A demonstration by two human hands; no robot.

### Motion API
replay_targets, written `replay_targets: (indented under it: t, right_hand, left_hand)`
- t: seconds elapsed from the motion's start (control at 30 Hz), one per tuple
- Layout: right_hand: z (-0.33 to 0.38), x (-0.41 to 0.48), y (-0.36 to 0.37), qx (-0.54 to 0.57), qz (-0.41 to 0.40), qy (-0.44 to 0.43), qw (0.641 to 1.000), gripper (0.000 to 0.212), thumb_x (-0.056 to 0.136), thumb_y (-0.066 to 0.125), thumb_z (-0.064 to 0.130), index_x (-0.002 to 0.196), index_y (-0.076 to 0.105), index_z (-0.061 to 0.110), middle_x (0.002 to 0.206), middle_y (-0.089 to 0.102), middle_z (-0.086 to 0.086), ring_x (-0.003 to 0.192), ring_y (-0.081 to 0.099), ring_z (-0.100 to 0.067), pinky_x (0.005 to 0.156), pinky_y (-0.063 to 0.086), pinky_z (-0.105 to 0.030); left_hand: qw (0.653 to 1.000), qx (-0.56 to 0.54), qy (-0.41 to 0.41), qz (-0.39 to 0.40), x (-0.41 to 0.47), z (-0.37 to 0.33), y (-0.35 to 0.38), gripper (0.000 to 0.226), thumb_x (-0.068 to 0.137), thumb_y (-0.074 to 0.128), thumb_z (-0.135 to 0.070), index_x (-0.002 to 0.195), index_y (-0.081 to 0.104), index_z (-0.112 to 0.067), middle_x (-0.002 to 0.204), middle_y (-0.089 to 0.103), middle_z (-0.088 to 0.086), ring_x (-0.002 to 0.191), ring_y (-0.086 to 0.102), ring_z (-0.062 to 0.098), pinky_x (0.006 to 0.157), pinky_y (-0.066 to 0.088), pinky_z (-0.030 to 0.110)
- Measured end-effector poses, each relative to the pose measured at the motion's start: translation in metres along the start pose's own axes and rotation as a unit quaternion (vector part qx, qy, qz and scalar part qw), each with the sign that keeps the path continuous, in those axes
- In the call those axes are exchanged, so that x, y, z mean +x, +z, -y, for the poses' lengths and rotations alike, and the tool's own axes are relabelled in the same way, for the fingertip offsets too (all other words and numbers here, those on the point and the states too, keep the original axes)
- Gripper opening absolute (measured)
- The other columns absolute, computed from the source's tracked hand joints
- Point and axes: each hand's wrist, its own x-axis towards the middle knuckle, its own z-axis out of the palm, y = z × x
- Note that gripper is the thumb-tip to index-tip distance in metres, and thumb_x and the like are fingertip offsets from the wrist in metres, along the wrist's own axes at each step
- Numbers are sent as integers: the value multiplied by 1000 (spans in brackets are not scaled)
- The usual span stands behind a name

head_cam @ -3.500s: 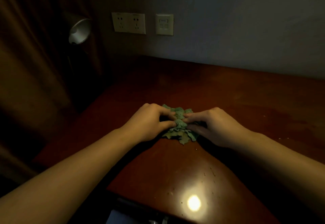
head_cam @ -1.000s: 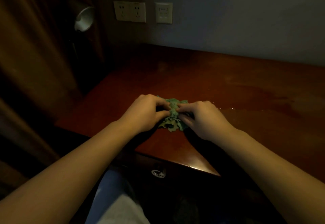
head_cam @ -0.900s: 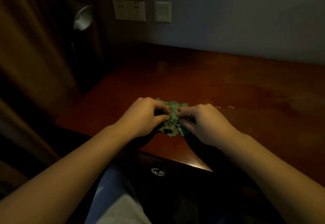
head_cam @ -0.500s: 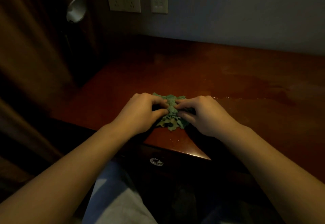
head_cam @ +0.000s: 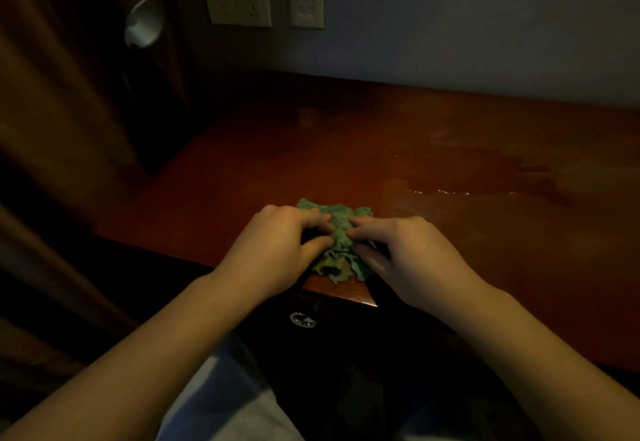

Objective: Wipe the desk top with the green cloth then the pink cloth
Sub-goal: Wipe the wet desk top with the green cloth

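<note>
Green cloth (head_cam: pixel 338 245) pinched by left hand (head_cam: pixel 277 248), right hand (head_cam: pixel 407 259)

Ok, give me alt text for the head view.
The left hand and right hand pinch a crumpled green cloth at the near edge of a reddish desk top. A wet patch glints to the right; wall sockets are behind.

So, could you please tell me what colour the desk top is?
Reddish-brown, glossy desk top, shown best in the head view.
</note>
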Motion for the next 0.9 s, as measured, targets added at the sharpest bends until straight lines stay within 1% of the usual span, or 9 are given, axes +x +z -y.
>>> replay_targets:
  t: [0.1, 0.2, 0.23, 0.27, 0.4, 0.47, 0.6, 0.8, 0.9]
  right_hand:
    - [1, -29, 0, 16, 7, -11, 1000, 33, 96, 57, 36, 129, 60, 35, 143, 49, 18, 132, 46, -4, 108, 43, -31]
    - [1, -47, 1, 21, 1, -16, 1000, 35, 95, 58, 37, 130, 60, 35, 141, 50, 19, 132, 44, -1, 110, 41, -29]
    - [0, -45, 1, 13, -3, -13, 1000, 34, 95, 58, 37, 129, 61, 35, 141, 51, 18, 131, 46, -2, 109, 42, -30]
    - [-1, -40, 1, 5, -8, -7, 1000, 33, 95, 58, 36, 128, 62, 34, 140, 52, 18, 130, 47, -3, 108, 43, -31]
    - [-6, -23, -6, 7, -28, 18, 999, 34, 98, 55, 33, 131, 59, 32, 143, 50, 16, 130, 48, -6, 107, 44, -30]
    - [-7, -30, -9, -10, -5, 24, 1000, 35, 98, 53, 33, 133, 57, 33, 146, 45, 18, 133, 45, -6, 109, 41, -29]
    - [-5, -63, -10, -5, 23, 14, 1000, 36, 96, 55, 37, 132, 56, 39, 145, 42, 24, 135, 38, 1, 112, 35, -25]
    - [-24, -51, -13, 10, -32, 41, 999, 34, 94, 60, 30, 128, 62, 32, 140, 52, 17, 129, 49, -5, 105, 39, -22]
    - [-29, -49, -17, 5, -40, 51, 998, 34, 95, 59, 28, 130, 61, 30, 142, 50, 16, 131, 47, -5, 105, 35, -19]
  left_hand:
    - [999, -28, 30, 26, -22, -1, 4, 25, 90, 69, -35, 115, 71, -31, 135, 59, -17, 131, 42, -8, 114, 37, 28]
    - [998, -40, 50, 29, -35, -5, 10, 26, 90, 68, -36, 115, 71, -33, 133, 59, -21, 127, 35, -19, 108, 29, 8]
    - [998, -35, 51, 24, -32, -7, 11, 25, 90, 68, -36, 115, 71, -32, 132, 60, -20, 126, 35, -19, 107, 29, 6]
    - [998, -33, 48, 19, -28, -9, 11, 25, 91, 68, -35, 115, 71, -31, 132, 60, -18, 126, 36, -17, 108, 30, 9]
    - [1000, -7, 26, 9, -6, -19, 11, 26, 94, 64, -37, 118, 70, -29, 136, 59, -14, 133, 46, 3, 113, 39, 35]
    - [999, 16, 23, 18, -8, -25, 11, 27, 94, 63, -39, 119, 69, -32, 138, 57, -16, 133, 46, 3, 113, 39, 36]
    - [997, -4, 65, 38, -33, -35, 17, 27, 93, 64, -39, 119, 69, -34, 137, 55, -21, 132, 39, -8, 114, 37, 31]
    - [998, 12, 63, 19, -7, -47, 25, 30, 96, 59, -39, 124, 66, -30, 140, 55, -15, 135, 42, 2, 114, 36, 41]
    - [996, 39, 68, 29, 1, -54, 29, 32, 97, 57, -39, 126, 65, -29, 142, 54, -10, 137, 43, 8, 113, 37, 43]
